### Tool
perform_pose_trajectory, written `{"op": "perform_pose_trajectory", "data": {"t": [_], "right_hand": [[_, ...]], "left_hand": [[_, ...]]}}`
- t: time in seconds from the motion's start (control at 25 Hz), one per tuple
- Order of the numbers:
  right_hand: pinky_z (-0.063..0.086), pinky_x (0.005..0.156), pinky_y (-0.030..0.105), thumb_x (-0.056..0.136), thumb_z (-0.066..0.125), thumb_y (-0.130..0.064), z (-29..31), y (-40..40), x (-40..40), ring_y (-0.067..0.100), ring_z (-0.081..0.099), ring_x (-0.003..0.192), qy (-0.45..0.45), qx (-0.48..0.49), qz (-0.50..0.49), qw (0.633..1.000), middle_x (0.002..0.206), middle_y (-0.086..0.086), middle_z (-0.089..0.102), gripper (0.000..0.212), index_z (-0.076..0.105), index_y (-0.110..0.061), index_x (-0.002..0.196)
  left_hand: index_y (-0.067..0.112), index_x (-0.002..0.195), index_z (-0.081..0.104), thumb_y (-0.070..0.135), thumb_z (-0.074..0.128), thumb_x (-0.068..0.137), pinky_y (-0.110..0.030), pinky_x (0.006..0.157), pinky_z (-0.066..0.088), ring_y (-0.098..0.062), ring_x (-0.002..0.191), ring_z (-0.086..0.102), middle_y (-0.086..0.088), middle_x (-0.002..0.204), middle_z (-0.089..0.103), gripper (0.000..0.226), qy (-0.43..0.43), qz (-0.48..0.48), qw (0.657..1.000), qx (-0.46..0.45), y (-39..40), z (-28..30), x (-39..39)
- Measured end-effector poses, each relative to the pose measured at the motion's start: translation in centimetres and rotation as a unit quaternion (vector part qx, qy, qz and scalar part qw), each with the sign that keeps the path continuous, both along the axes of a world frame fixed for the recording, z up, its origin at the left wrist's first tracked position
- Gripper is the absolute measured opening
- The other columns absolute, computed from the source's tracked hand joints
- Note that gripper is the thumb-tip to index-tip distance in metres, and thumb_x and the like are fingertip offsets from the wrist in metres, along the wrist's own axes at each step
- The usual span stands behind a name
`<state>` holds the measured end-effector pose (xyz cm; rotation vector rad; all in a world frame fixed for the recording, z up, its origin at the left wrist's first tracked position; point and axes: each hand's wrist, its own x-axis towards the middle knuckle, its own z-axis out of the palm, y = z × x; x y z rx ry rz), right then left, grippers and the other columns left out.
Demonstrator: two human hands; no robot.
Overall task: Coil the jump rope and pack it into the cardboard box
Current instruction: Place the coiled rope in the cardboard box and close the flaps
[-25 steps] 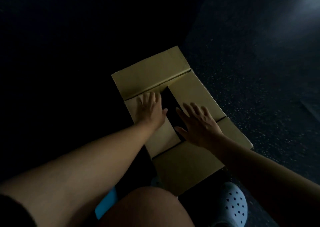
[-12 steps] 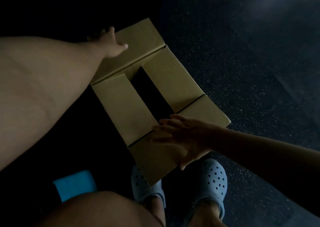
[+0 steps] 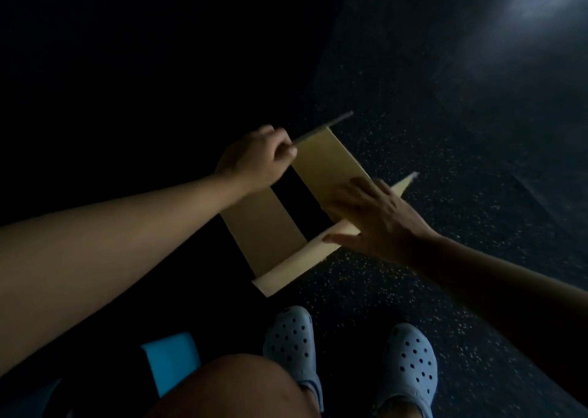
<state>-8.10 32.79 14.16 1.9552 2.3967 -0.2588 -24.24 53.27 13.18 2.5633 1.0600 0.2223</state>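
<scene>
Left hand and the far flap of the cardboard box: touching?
Touching. The head view shows the left hand closed on the far flap of the cardboard box, fingers curled over its raised edge, with no gap visible.

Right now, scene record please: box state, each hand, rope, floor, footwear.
box: tan cardboard box on the floor, two inner flaps folded flat, dark gap between them
left hand: left hand gripping the raised far flap's edge
right hand: right hand open, fingers spread over the right inner flap, thumb by the near flap
rope: not visible
floor: dark speckled floor
footwear: pale blue perforated clogs
</scene>
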Motion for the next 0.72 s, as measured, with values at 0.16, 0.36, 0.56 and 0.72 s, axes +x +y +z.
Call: {"op": "perform_pose_trajectory", "data": {"t": [0.16, 0.36, 0.56, 0.72], "right_hand": [[0.034, 0.118, 0.057, 0.089, 0.046, -0.068, -0.9, 4.7, -0.7, 0.041, 0.039, 0.147, 0.003, -0.006, -0.083, 0.997, 0.161, 0.019, 0.041, 0.080, 0.045, -0.021, 0.154], [0.018, 0.126, 0.055, 0.100, 0.023, -0.059, -6.5, 7.8, -0.7, 0.033, 0.011, 0.159, -0.029, -0.069, -0.058, 0.996, 0.173, 0.011, 0.011, 0.070, 0.024, -0.027, 0.162], [0.014, 0.129, 0.046, 0.097, 0.007, -0.051, -9.8, 7.8, -0.4, 0.028, 0.002, 0.160, 0.015, -0.086, -0.049, 0.995, 0.174, 0.008, 0.003, 0.072, 0.019, -0.023, 0.163], [0.009, 0.129, 0.046, 0.094, 0.003, -0.051, -10.6, 7.7, -1.3, 0.028, -0.010, 0.160, -0.015, -0.103, -0.054, 0.993, 0.173, 0.008, -0.013, 0.075, 0.002, -0.027, 0.165]], "left_hand": [[0.018, 0.121, 0.067, 0.051, 0.037, 0.105, -0.039, 0.089, 0.052, -0.022, 0.107, 0.063, -0.003, 0.120, 0.062, 0.048, 0.021, -0.056, 0.992, -0.112, -2.8, -1.4, -2.5], [0.017, 0.134, 0.052, 0.048, 0.046, 0.102, -0.038, 0.098, 0.038, -0.028, 0.129, 0.047, -0.007, 0.141, 0.048, 0.045, 0.181, -0.108, 0.977, -0.035, -3.2, -4.6, -1.7], [0.015, 0.143, 0.041, 0.041, 0.042, 0.105, -0.042, 0.113, 0.029, -0.032, 0.145, 0.032, -0.011, 0.160, 0.035, 0.046, 0.224, -0.090, 0.970, -0.037, -4.1, -7.9, -0.7], [0.013, 0.147, 0.036, 0.035, 0.039, 0.105, -0.043, 0.116, 0.024, -0.032, 0.146, 0.032, -0.012, 0.160, 0.033, 0.047, 0.222, -0.076, 0.972, -0.008, -5.1, -9.6, -0.8]]}}
